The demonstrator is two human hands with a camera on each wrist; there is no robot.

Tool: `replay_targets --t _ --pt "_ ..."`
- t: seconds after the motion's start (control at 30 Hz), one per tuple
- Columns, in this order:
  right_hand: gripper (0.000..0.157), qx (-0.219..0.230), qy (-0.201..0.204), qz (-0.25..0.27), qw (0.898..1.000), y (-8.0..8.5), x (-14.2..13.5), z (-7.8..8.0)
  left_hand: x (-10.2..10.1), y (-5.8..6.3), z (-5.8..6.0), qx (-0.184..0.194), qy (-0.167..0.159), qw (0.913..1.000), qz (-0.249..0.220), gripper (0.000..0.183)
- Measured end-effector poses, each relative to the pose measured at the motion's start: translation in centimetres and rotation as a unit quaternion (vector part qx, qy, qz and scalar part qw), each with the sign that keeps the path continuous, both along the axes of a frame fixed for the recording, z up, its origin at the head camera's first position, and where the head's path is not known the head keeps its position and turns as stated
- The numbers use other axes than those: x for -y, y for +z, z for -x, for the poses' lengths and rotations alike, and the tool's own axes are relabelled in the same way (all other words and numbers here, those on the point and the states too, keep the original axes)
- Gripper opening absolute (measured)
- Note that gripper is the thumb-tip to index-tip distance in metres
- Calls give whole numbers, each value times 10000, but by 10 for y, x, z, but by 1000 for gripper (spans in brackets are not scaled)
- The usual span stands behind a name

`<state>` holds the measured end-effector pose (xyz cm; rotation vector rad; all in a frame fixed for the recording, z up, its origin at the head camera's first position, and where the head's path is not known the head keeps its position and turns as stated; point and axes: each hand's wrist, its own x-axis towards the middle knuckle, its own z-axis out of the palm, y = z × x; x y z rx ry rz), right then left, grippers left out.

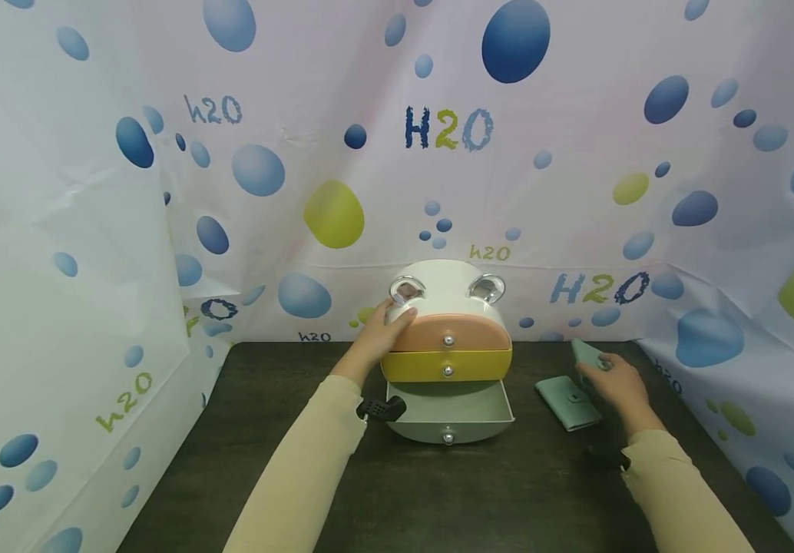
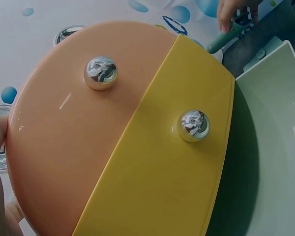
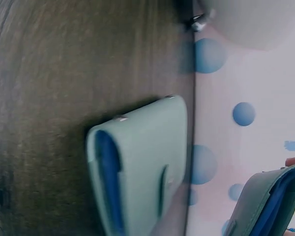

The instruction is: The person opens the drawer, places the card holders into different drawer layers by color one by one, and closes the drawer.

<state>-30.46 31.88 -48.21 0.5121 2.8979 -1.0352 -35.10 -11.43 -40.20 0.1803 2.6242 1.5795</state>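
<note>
Left hand (image 1: 372, 338): resting against upper left side of small cabinet (image 1: 445, 288), fingers relaxed, not clenched; thumb by the rounded edge of peach drawer (image 1: 421, 335).

Right hand (image 1: 620, 382): grasping held wallet (image 1: 585, 355), pale green, pinched in the fingers, raised over the far right part of dark tabletop (image 1: 473, 499). Blue inner layer (image 3: 275, 201) showing along its edge in right wrist view.

Lying wallet (image 1: 563, 399): pale green, folded, on tabletop below and just beside the held wallet; well apart from the cabinet's right side, open tabletop between.

Cabinet: white body, two chrome rings (image 1: 487, 289) at top; peach drawer and yellow drawer (image 1: 407, 367) pushed in; green drawer (image 1: 414, 432) at bottom, pulled out toward the near side, upper rim exposed, open from above.

Open room: broad stretches of tabletop left of cabinet and before green drawer.

Tabletop's far edge: along bubble-printed sheet (image 1: 383, 200).
</note>
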Motion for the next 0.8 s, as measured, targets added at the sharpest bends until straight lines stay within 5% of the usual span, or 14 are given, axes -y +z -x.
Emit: replay_targets --t 0.8 --pt "94 -232 927 1049 9899 51 26 -14 -1 0 0 70 41 9999 -63 96"
